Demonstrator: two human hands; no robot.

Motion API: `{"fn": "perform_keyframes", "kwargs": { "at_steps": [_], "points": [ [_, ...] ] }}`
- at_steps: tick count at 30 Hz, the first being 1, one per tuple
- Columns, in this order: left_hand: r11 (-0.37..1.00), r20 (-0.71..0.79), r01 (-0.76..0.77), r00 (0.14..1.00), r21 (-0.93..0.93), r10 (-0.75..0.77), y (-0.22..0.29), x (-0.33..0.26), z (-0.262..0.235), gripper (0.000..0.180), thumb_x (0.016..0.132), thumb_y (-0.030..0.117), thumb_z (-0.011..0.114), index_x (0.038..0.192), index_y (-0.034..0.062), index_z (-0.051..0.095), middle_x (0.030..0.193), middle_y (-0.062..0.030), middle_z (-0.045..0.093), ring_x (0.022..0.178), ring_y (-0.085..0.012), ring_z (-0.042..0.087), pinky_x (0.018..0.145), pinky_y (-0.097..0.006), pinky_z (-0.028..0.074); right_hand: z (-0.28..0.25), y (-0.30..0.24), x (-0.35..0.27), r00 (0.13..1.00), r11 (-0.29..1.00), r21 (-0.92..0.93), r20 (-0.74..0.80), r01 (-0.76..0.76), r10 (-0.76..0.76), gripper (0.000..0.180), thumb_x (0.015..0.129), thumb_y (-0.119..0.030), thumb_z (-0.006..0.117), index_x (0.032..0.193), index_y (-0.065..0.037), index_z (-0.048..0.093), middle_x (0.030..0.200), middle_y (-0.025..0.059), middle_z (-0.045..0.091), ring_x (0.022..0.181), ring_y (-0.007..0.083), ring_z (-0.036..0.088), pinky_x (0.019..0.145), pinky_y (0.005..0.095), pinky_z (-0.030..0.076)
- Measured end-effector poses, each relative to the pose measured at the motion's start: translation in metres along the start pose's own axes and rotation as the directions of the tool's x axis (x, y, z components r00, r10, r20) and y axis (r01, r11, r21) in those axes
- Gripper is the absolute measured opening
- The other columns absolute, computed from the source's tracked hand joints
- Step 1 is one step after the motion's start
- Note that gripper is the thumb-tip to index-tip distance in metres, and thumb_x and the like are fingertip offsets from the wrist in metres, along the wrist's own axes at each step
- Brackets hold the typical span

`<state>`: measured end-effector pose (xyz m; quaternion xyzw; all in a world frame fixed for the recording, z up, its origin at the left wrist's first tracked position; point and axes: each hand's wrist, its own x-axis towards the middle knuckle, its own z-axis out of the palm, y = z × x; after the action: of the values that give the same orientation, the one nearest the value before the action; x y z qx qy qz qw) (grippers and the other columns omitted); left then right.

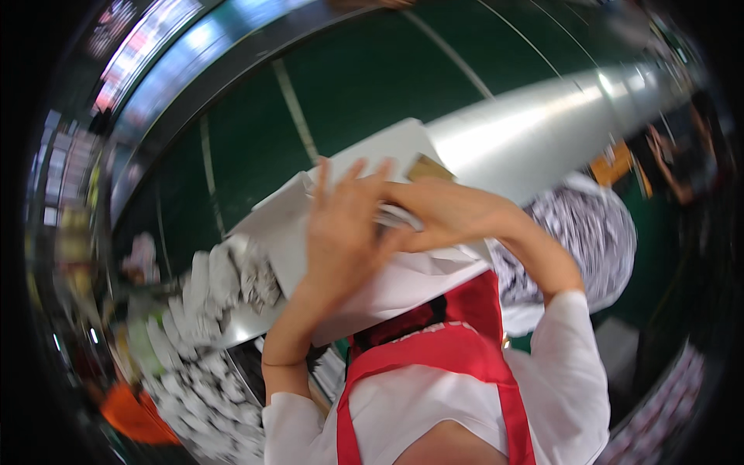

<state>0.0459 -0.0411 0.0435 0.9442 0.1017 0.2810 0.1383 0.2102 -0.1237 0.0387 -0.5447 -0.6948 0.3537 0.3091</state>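
My left hand hovers over white paper sheets, its fingers spread and blurred by motion. Close beside it, my right hand reaches in from the right, its fingers partly behind the left hand. Between the right thumb and fingers shows a small grey-white piece, too blurred to name. The sheets lie loosely layered in front of my red apron, with one edge lifted toward me. A flat tan piece lies at the far edge of the paper.
At left, several white rolled cloth bundles are piled, with more below. A round bag of grey-white material stands at right. A shiny metal surface extends to the back right. An orange item lies lower left. Another person's arm shows far right.
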Motion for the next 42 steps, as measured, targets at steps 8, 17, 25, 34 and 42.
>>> {"fn": "perform_keyframes", "kwargs": {
  "at_steps": [8,17,25,34,42],
  "points": [
    [0.859,0.468,0.433,0.84,-0.273,-0.274,-0.006,0.004,0.02,0.026,0.081,0.022,0.065,0.083,-0.0029,0.056,0.059,-0.012,0.041,0.054,-0.0144,0.035,0.049,-0.029,0.034,-0.013,0.039,-0.039,0.99,0.993,0.113,0.14,-0.042,0.026,0.048,0.074,-0.02,0.062,0.118,-0.007,0.05,0.097,0.0138,0.061,0.087,0.0275,0.058,0.076,0.0358,0.045],
    [0.825,0.327,0.56,0.796,-0.077,-0.51,-0.075,-0.03,0.069,0.035,0.092,0.025,0.051,0.083,-0.0084,0.055,0.057,-0.0061,0.042,0.056,-0.0125,0.035,0.052,-0.031,0.034,0.003,0.168,-0.243,0.484,0.679,0.729,-0.565,-0.087,0.668,0.026,0.091,-0.022,0.048,0.082,-0.002,0.062,0.065,0.001,0.056,0.054,0.0082,0.051,0.055,0.0201,0.044],
    [0.869,0.244,0.488,0.835,0.082,-0.492,-0.071,-0.031,0.096,0.04,0.094,0.032,0.047,0.082,-0.0063,0.054,0.055,-0.0204,0.048,0.047,-0.0256,0.038,0.047,-0.038,0.032,0.236,0.374,-0.305,0.158,0.214,0.076,-0.449,-0.974,0.879,0.031,0.073,-0.012,0.06,0.103,-0.011,0.065,0.13,0.0175,0.046,0.101,0.0325,0.059,0.084,0.0408,0.05],
    [0.887,0.182,0.461,0.874,-0.019,-0.45,-0.074,-0.04,0.096,0.042,0.098,0.029,0.039,0.069,-0.0009,0.034,0.054,-0.0102,0.028,0.052,-0.0146,0.025,0.046,-0.034,0.023,0.193,0.315,-0.329,-0.135,0.323,0.47,-0.712,-0.822,0.689,0.07,0.072,-0.015,0.068,0.131,-0.012,0.031,0.066,0.0131,0.059,0.065,0.0345,0.061,0.062,0.043,0.047],
    [0.815,-0.031,0.462,0.864,-0.349,-0.502,-0.102,-0.062,0.098,0.037,0.095,0.03,0.046,0.085,-0.0057,0.051,0.063,0.0004,0.043,0.061,-0.0108,0.038,0.055,-0.025,0.031,0.12,0.237,-0.369,-0.028,0.59,0.66,-0.677,-0.465,0.735,0.026,0.076,-0.017,0.061,0.095,0.0,0.061,0.075,0.0038,0.063,0.065,0.0098,0.056,0.062,0.0268,0.046]
  ]
}}
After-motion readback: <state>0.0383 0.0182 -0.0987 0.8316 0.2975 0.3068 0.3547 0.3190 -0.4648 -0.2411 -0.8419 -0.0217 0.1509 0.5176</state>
